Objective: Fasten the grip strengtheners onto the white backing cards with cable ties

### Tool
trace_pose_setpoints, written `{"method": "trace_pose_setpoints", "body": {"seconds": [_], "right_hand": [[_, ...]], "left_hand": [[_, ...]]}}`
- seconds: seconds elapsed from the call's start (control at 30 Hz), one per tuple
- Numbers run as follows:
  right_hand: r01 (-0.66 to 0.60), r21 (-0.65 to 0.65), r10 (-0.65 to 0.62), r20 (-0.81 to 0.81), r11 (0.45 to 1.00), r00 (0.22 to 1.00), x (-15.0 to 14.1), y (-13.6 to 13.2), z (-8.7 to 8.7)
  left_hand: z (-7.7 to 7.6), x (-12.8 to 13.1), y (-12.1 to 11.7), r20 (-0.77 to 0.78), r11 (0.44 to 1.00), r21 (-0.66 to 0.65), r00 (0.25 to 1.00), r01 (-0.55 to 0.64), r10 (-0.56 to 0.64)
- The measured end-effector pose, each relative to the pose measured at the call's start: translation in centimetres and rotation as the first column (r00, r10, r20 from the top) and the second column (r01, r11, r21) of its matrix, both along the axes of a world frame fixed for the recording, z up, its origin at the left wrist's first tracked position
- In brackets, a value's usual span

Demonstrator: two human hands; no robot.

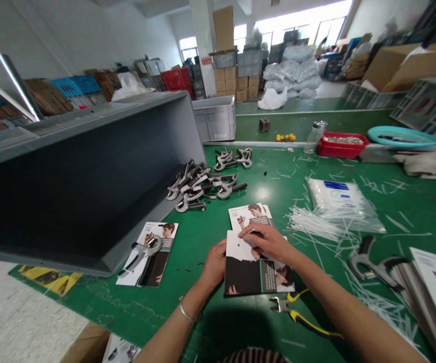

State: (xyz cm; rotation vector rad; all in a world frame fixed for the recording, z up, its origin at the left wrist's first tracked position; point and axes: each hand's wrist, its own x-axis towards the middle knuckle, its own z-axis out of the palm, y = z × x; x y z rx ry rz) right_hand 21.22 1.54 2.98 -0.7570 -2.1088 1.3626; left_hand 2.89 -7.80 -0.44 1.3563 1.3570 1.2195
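Observation:
My left hand (214, 262) grips the left edge of a printed cardboard card (242, 277), its fingers partly hidden behind it. Over the card's white upper part, where small holes show, my right hand (266, 239) is closed with its index fingertip on the surface. Whether a thin tie is between those fingers I cannot make out. Behind lie more cards (240, 214) of the same print. Yellow-handled cutting pliers (291, 310) rest just below the card. To the left, a hand grip trainer (145, 249) lies on another printed card (167, 257).
A large grey crate (89, 121) lies on its side at left, with a pile of hand grips (198, 184) at its mouth. White cable ties (312, 224) and a plastic bag of ties (334, 196) lie right. A card stack (422, 302) stands front right; a red tray (342, 146) is behind.

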Motion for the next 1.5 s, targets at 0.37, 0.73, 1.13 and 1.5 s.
{"method": "trace_pose_setpoints", "body": {"seconds": [0.37,0.73,1.13,1.5], "right_hand": [[-0.036,0.096,0.032,0.043,0.995,0.999,-0.1,0.0,-0.1],[-0.037,0.296,0.02,0.061,0.955,0.998,-1.0,-1.5,-0.7],[-0.066,0.277,0.064,0.013,0.959,0.998,-0.2,-1.2,-0.9],[-0.041,0.402,-0.007,0.118,0.915,0.993,-0.4,-2.0,-0.6]], "left_hand": [[0.4,-0.4,-0.6,0.149,0.996,-0.087,0.988,-0.026,0.039],[0.3,-0.4,-0.3,0.359,0.981,-0.189,0.933,0.036,0.035],[-0.8,-0.3,-1.4,0.156,0.997,-0.065,0.987,-0.029,0.039],[1.4,-0.4,-1.3,0.503,0.969,-0.24,0.847,-0.052,0.171]]}}
